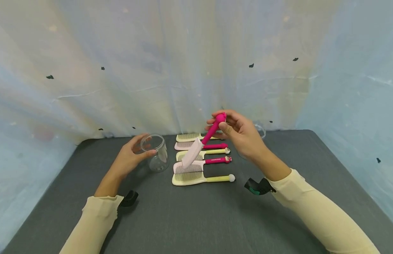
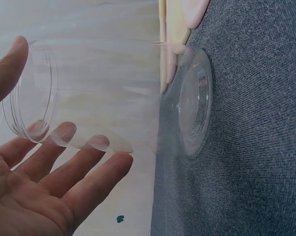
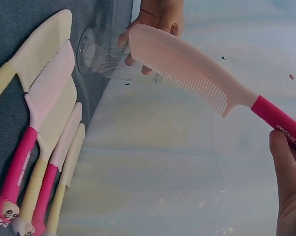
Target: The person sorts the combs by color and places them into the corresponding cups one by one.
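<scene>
R hand [image 1: 242, 134] pinching pink comb [image 1: 193, 152] by its handle, tilted head-down above other combs [image 1: 187, 179], L hand [image 1: 127, 157] fingers curved round clear jar [image 1: 161, 159]: best brace jar, grip firm, teeth well clear o/ rim.

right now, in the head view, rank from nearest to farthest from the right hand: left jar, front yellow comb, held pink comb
1. Held pink comb: in the right hand.
2. Front yellow comb: row's near end, on the table.
3. Left jar: left of the row, in the left hand.
</scene>
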A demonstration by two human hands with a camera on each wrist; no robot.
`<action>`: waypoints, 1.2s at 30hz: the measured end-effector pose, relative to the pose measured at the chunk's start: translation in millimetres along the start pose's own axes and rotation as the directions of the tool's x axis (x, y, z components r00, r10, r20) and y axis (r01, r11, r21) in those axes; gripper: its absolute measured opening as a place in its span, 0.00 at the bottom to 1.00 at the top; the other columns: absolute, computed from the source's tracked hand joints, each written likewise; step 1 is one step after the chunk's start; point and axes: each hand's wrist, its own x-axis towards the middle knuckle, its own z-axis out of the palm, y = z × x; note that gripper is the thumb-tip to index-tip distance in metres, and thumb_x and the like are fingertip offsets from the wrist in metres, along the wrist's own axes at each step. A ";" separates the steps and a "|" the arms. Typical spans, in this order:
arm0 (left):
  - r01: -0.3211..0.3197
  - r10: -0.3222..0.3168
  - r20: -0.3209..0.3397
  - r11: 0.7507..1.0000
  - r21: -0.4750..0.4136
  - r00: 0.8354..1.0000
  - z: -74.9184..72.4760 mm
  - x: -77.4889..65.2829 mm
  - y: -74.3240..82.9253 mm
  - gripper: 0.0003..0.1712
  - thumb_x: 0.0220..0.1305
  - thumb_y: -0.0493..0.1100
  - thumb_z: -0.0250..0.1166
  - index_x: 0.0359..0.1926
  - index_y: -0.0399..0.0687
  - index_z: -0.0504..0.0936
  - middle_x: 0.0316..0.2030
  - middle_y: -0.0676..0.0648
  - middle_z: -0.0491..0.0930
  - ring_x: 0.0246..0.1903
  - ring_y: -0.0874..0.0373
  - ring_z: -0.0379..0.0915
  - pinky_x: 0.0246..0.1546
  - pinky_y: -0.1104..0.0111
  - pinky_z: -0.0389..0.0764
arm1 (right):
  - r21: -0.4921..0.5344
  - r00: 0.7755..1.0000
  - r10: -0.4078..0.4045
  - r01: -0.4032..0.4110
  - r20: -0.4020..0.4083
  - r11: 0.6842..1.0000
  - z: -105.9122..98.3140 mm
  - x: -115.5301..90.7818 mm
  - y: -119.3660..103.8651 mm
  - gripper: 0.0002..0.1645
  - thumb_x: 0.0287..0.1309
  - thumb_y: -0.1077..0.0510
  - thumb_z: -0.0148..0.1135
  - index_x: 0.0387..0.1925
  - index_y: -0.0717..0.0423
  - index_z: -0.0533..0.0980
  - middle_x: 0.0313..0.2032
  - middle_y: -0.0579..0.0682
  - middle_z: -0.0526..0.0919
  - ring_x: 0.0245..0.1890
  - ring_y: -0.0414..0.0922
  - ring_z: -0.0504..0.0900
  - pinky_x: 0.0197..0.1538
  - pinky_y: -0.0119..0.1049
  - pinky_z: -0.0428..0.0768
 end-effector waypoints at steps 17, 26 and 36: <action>-0.001 0.001 -0.015 1.000 -0.003 1.000 -7.5 -10.2 -2.5 0.48 0.60 0.62 0.69 0.77 0.64 0.57 0.73 0.47 0.65 0.69 0.39 0.65 0.60 0.42 0.74 | 0.075 0.996 -0.065 0.070 -0.057 0.995 28.5 39.7 -3.2 0.21 0.69 0.61 0.56 0.61 0.66 0.70 0.51 0.55 0.84 0.54 0.51 0.86 0.54 0.49 0.83; 0.023 -0.023 -0.001 1.000 -0.003 1.000 -5.8 -11.9 0.8 0.49 0.58 0.65 0.69 0.76 0.63 0.58 0.73 0.46 0.65 0.70 0.39 0.63 0.60 0.41 0.74 | 0.130 0.989 -0.085 0.101 -0.123 0.986 39.6 57.3 -3.6 0.20 0.69 0.62 0.55 0.59 0.65 0.70 0.51 0.58 0.83 0.53 0.54 0.86 0.55 0.52 0.82; 0.098 -0.098 -0.014 0.995 0.001 0.995 -10.8 -11.3 1.7 0.54 0.56 0.67 0.70 0.78 0.61 0.55 0.74 0.46 0.62 0.73 0.36 0.56 0.62 0.38 0.71 | 0.175 0.992 -0.074 0.091 -0.099 0.980 59.6 73.2 8.2 0.20 0.70 0.66 0.54 0.61 0.67 0.69 0.54 0.69 0.79 0.55 0.58 0.84 0.55 0.51 0.82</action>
